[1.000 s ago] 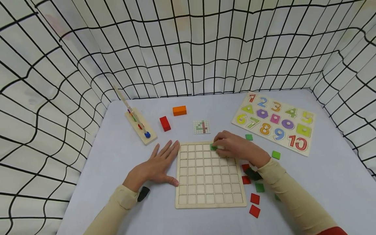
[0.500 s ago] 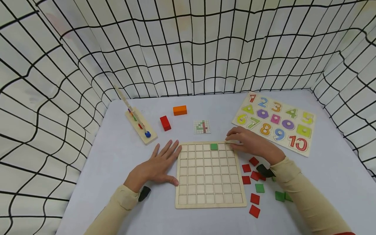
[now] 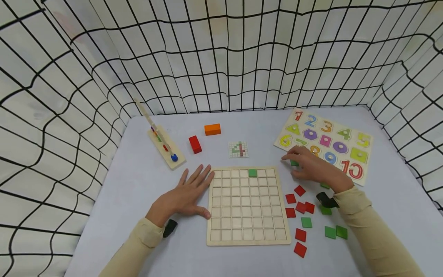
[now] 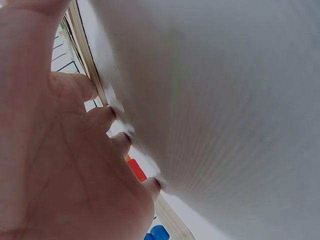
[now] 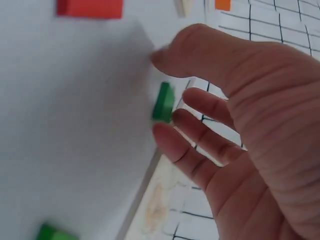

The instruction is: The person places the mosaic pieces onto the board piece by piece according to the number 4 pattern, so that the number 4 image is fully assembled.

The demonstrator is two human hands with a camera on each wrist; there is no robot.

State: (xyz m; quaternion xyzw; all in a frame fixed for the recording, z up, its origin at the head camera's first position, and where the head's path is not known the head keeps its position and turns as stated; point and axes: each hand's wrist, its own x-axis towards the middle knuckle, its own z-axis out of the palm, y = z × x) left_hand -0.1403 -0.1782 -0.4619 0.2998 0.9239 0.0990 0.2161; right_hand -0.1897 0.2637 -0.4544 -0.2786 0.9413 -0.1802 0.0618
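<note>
My left hand (image 3: 185, 198) lies flat with fingers spread, its fingertips and thumb at the left edge of a wooden grid board (image 3: 240, 201). One green tile (image 3: 253, 173) sits in a cell of the board's top row. Beyond the board's right side, my right hand (image 3: 313, 167) reaches over a loose green square tile (image 3: 294, 163). In the right wrist view, that tile (image 5: 164, 102) shows between the thumb and the fingers, which are parted around it. Part of it is hidden by the hand in the head view.
Several red tiles (image 3: 300, 234) and green tiles (image 3: 330, 232) lie scattered right of the board. A number puzzle board (image 3: 358, 169) sits at the back right. A patterned card (image 3: 238, 149), red block (image 3: 195, 144), orange block (image 3: 212, 129) and wooden bead toy (image 3: 176, 163) stand behind. Black netting (image 3: 226, 77) surrounds the table.
My right hand has let go of a green tile in the board's top row and moved right to the loose green tile by the number puzzle. My left hand has stayed in place.
</note>
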